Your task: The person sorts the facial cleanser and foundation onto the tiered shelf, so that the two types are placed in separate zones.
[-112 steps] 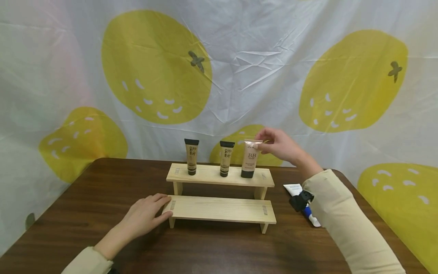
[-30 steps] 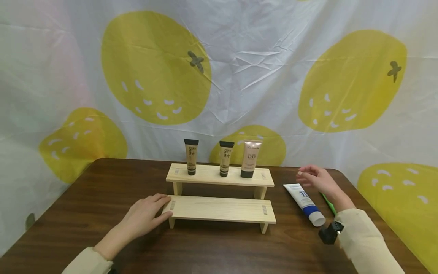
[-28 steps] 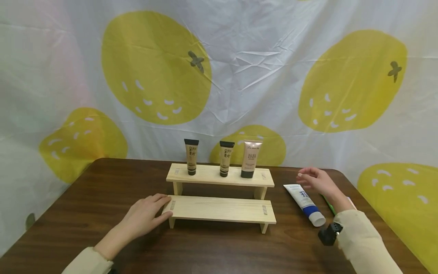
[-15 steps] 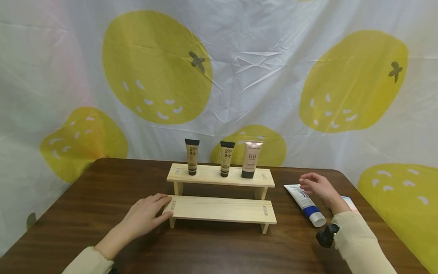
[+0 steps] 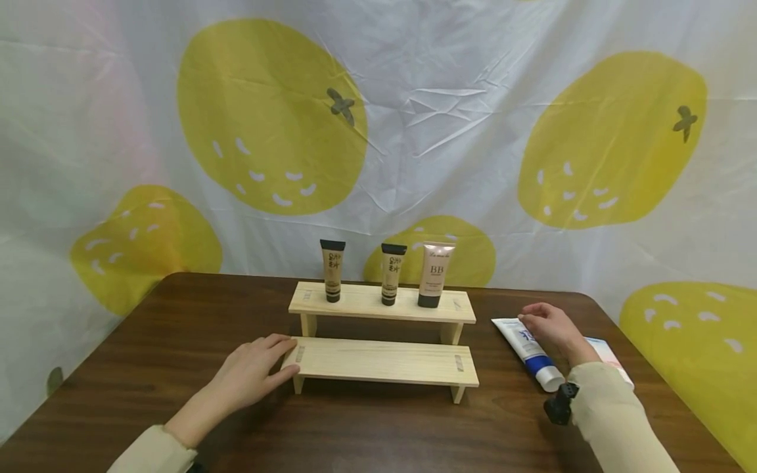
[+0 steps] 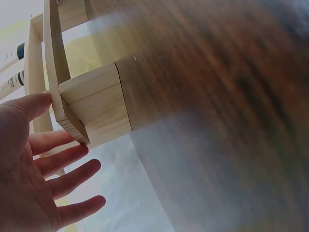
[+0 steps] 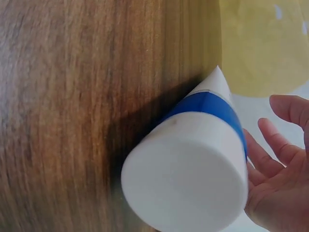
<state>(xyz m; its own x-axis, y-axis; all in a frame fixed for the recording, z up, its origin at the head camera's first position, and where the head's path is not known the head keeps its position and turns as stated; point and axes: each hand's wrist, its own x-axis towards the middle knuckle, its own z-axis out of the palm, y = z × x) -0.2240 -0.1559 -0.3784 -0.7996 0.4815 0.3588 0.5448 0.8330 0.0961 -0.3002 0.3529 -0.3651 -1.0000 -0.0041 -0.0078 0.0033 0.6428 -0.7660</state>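
My left hand rests at the left end of a two-step wooden display stand's lower board. In the left wrist view its thumb and index finger touch the board's end; the other fingers spread out. My right hand hovers over the right side of a white squeeze tube with a blue band, which lies on the table. In the right wrist view the fingers are loosely bent beside the tube, thumb apart. On the upper board stand two gold tubes with black ends and a pink BB cream tube.
A flat white-and-pink item lies right of the white tube, partly hidden by my right forearm. The dark wooden table reaches back to a hanging cloth with yellow fruit print.
The right hand let go of the BB cream tube on the upper board, moved right and down, and then shifted slightly toward the white tube. The left hand stays in place.
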